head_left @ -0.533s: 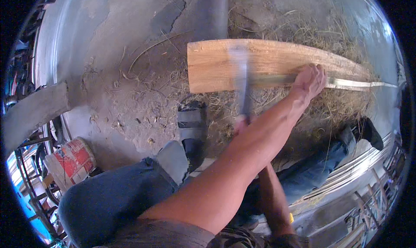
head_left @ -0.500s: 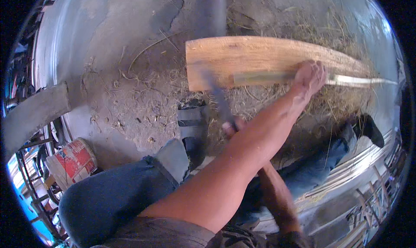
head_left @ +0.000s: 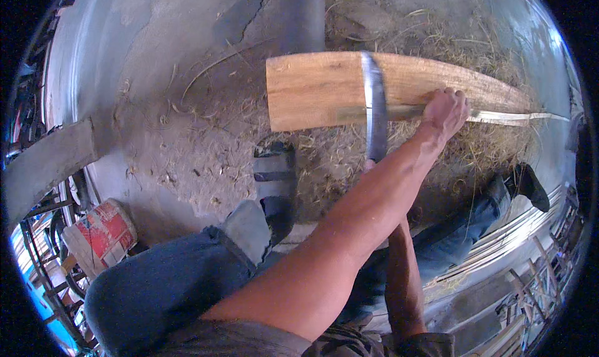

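My left hand [head_left: 446,112], its fingers curled closed, grips a long narrow strip, greenish at one end and pale at the other, that looks like bamboo [head_left: 499,117]. The strip lies along the near edge of a wooden board [head_left: 312,85] and runs past its right end. My right hand [head_left: 369,165] crosses beneath my left forearm and is mostly hidden by it. A broad-bladed knife [head_left: 375,101] extends from it, the blade lying across the strip and the board to the left of my left hand.
Shavings and fibres [head_left: 181,138] litter the floor around the board. My sandalled foot [head_left: 274,170] stands just below the board's left end. A red and white bucket [head_left: 103,232] stands at the lower left, below a grey slab [head_left: 53,160]. Long pale strips [head_left: 499,232] lie at the lower right.
The knife has moved right, from the board's left end to a place across the strip closer to my left hand. My left hand has stayed nearly in place.
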`<state>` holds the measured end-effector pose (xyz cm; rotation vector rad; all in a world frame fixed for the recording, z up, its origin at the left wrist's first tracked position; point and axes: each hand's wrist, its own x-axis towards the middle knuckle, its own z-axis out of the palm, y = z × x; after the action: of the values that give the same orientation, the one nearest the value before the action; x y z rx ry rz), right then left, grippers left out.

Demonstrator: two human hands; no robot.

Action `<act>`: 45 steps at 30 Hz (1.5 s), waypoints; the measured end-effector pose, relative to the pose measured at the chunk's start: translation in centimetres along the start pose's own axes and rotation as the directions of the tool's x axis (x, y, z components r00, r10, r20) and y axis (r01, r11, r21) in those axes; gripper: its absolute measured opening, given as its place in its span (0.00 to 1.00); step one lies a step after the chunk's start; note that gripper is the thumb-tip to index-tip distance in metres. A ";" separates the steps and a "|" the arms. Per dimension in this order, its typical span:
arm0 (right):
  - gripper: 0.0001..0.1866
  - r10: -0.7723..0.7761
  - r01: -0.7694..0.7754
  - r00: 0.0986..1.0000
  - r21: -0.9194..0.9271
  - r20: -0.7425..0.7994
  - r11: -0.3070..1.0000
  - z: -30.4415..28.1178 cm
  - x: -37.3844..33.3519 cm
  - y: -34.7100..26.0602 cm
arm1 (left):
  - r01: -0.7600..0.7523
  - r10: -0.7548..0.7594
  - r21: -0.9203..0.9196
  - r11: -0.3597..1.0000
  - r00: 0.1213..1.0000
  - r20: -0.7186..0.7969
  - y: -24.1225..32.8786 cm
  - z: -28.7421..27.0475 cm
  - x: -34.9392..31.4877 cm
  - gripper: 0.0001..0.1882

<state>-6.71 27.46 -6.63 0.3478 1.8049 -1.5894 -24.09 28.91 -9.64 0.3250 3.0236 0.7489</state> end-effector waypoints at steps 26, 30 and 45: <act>0.11 -0.061 0.058 0.998 -0.077 -0.034 0.995 0.0 0.4 0.7 | -0.037 0.057 0.171 0.985 0.992 -0.109 -0.3 0.3 0.2 0.06; 0.11 -0.008 0.011 0.999 -0.072 0.045 0.997 -0.5 -0.2 -1.0 | -0.072 0.079 0.167 0.983 0.996 -0.036 0.5 -0.3 -0.1 0.06; 0.13 0.036 -0.039 0.999 -0.182 -0.019 0.983 2.1 -2.0 0.6 | -0.055 0.057 0.026 0.998 0.994 -0.097 0.1 -0.2 -0.1 0.07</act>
<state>-4.21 26.08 -5.84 0.3070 1.9271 -1.3866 -23.95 28.88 -9.36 0.3861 3.1296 0.7553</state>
